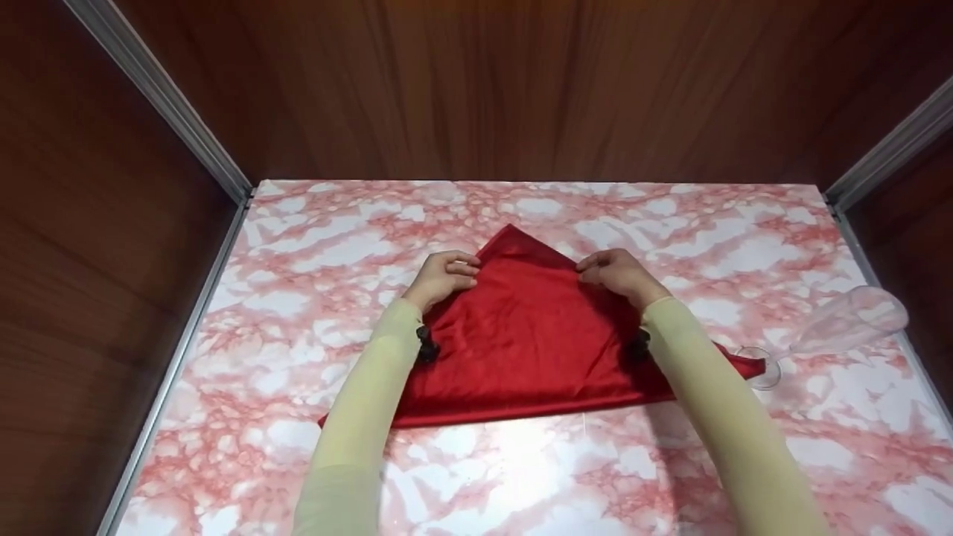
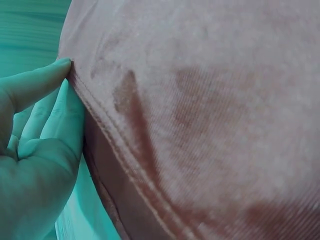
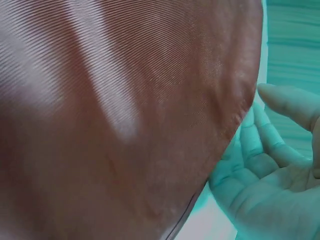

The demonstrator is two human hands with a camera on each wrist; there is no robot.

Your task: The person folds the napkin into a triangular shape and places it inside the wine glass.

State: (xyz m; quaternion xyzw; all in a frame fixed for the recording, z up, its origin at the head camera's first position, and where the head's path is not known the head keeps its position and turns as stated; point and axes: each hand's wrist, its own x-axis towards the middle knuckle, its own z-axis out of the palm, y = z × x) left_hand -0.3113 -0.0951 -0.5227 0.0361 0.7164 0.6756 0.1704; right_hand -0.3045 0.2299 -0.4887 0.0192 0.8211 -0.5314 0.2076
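A red satiny cloth (image 1: 521, 327) lies folded in a triangle, its point away from me and its long folded edge towards me. At the left slanting edge my left hand (image 1: 447, 277) pinches the hem; in the left wrist view the thumb (image 2: 42, 80) is right at the edge, fingers below it. My right hand (image 1: 616, 274) touches the opposite slanting edge. Its fingers (image 3: 252, 145) reach under that edge in the right wrist view, while the thumb (image 3: 285, 102) stands just outside it. The cloth's right corner overlaps the foot of a clear stemmed glass (image 1: 849, 321).
The glass lies on its side at the right, bowl pointing to the table's right edge. A red-and-white marbled surface (image 1: 313, 246) carries everything. Brown wood-grain panels (image 1: 476, 89) with metal strips (image 1: 171, 104) enclose the back and both sides.
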